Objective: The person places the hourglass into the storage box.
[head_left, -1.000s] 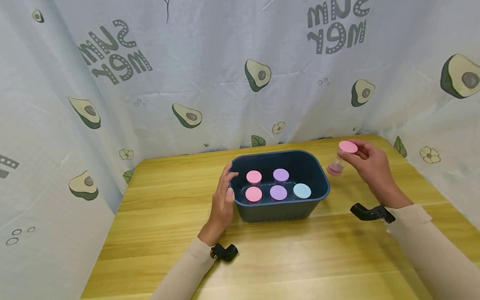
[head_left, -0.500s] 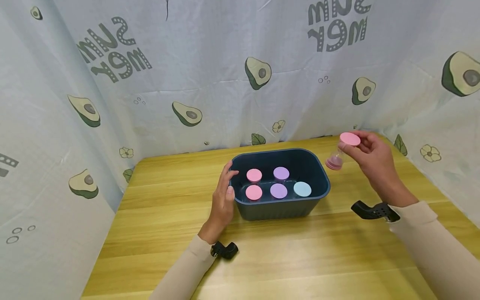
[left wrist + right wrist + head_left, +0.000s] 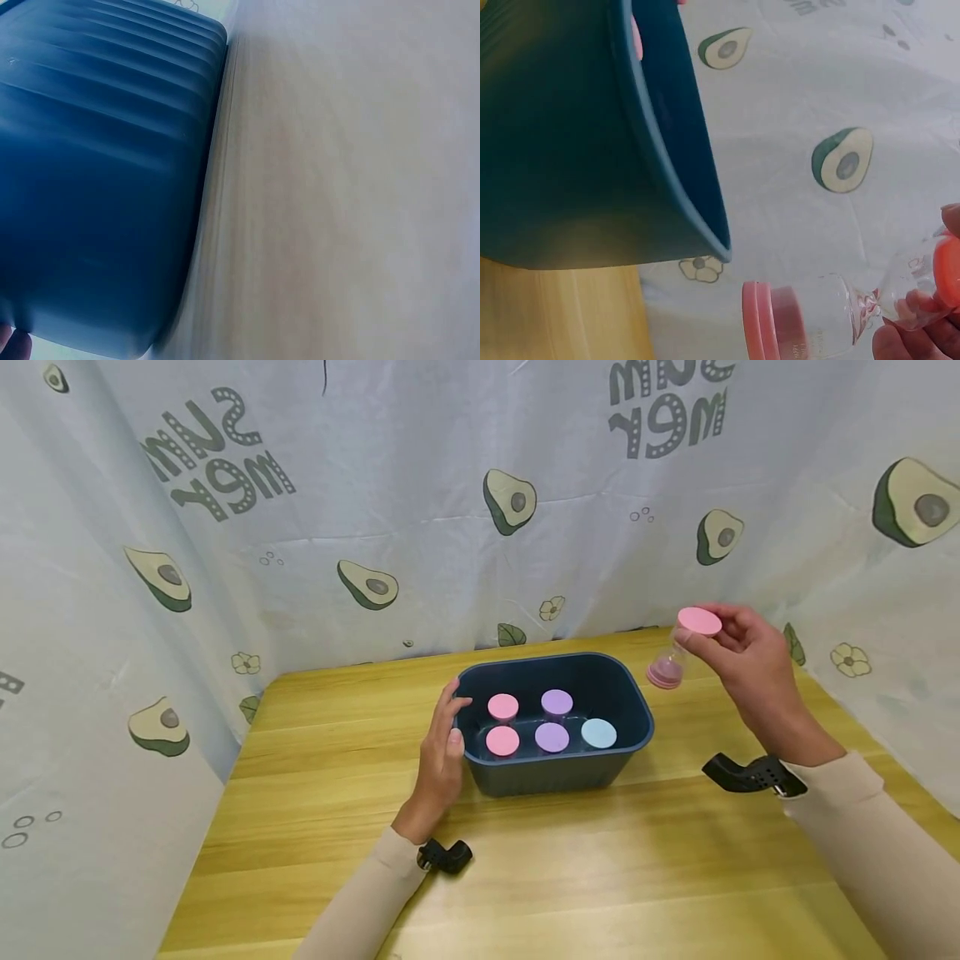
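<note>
My right hand [image 3: 750, 672] pinches a pink-capped sand timer [image 3: 666, 667] by its upper end. The timer is tilted, clear in the middle, with pink sand at its lower end; it is held above the table, right of a dark blue bin [image 3: 555, 774]. In the right wrist view the timer [image 3: 821, 319] shows its narrow waist. My left hand [image 3: 441, 768] rests against the bin's left end, fingers mostly straight, one fingertip over the rim. Inside the bin stand two pink-topped timers [image 3: 502, 741], two purple-topped timers [image 3: 552, 737] and a light blue-topped timer [image 3: 599, 733].
The bin stands on a wood-grain table [image 3: 337, 752]. A pale curtain [image 3: 435, 552] with avocado prints hangs behind the table and along its sides. Each wrist wears a black strap mount, such as the right one [image 3: 753, 775].
My right hand has lifted the sand timer upward, a little farther from the table. The left hand stays at the bin, and the head view has shifted slightly.
</note>
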Motion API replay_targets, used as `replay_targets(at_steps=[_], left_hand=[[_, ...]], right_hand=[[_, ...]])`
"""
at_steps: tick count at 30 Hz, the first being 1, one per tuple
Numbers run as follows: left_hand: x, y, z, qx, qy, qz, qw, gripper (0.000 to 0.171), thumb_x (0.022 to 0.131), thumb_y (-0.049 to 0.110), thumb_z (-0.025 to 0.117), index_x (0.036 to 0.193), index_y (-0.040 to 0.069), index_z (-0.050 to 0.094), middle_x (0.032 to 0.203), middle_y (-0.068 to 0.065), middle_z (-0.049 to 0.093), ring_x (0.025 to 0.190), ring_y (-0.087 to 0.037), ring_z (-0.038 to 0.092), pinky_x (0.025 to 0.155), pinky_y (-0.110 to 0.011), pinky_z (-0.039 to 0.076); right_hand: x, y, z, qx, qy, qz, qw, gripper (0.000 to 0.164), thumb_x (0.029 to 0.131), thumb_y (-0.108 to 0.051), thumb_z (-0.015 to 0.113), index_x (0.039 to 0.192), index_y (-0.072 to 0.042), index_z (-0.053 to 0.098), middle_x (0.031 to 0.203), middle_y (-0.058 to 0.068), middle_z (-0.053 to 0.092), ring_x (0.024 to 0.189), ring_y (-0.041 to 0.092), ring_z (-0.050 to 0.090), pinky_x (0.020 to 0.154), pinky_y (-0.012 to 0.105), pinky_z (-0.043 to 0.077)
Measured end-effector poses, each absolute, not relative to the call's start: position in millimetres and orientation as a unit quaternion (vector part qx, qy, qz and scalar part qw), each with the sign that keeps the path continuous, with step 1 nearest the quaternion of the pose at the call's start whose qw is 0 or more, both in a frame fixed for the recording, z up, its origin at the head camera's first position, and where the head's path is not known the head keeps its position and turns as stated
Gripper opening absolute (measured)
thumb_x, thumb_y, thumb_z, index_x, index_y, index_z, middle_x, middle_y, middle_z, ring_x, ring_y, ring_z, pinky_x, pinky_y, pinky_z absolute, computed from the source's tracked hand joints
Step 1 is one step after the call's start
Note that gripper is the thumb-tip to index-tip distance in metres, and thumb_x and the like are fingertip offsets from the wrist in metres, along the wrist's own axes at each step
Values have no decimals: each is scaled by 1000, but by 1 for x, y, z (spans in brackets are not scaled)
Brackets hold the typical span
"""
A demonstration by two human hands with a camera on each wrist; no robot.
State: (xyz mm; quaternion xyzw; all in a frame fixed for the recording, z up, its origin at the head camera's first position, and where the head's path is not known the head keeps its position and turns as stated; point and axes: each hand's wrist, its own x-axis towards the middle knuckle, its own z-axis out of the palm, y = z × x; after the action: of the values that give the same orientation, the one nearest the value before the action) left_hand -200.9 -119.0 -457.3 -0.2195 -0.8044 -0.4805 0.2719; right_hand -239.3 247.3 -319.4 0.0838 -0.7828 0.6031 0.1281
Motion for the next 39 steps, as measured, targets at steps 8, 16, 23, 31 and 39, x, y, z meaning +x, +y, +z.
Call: replay_targets(at_steps=[8, 16, 23, 31, 39], left_hand=[[-202, -122, -456, -221, -804, -479, 274, 55, 100, 46, 21, 138, 13, 42, 158, -4, 24, 144, -22, 26, 110, -51, 30], [-202, -121, -457, -224, -801, -481, 276, 54, 100, 45, 22, 138, 13, 43, 158, -4, 24, 143, -23, 26, 108, -54, 31], [-202, -120, -456, -226, -798, -486, 274, 54, 100, 45, 22, 138, 13, 43, 158, -4, 24, 143, -23, 26, 108, -54, 31], [-203, -120, -457, -229, -798, -482, 281, 54, 100, 44, 22, 137, 12, 44, 158, -5, 25, 143, -24, 27, 109, -52, 31], [-203, -120, -457, -229, -798, -482, 281, 53, 100, 43, 21, 137, 11, 44, 157, -6, 26, 143, -25, 28, 108, -52, 32]], right_hand=[[-238, 241, -311, 93, -798, 580, 134, 50, 89, -12, 68, 134, -7, 48, 125, 2, 53, 111, 13, 53, 84, 7, 45], [-234, 235, -307, 111, -787, 595, 124, 48, 88, -9, 69, 132, -6, 50, 124, 3, 55, 109, 15, 54, 84, 8, 45], [-233, 227, -302, 130, -785, 595, 115, 48, 88, -8, 68, 133, -6, 51, 125, 5, 55, 109, 16, 53, 85, 8, 45], [-233, 218, -301, 145, -785, 593, 106, 46, 88, -8, 69, 130, -5, 53, 123, 7, 57, 107, 17, 55, 85, 10, 46], [-234, 210, -302, 147, -803, 568, 103, 46, 89, -12, 68, 131, -5, 52, 123, 5, 57, 108, 15, 55, 86, 10, 45]])
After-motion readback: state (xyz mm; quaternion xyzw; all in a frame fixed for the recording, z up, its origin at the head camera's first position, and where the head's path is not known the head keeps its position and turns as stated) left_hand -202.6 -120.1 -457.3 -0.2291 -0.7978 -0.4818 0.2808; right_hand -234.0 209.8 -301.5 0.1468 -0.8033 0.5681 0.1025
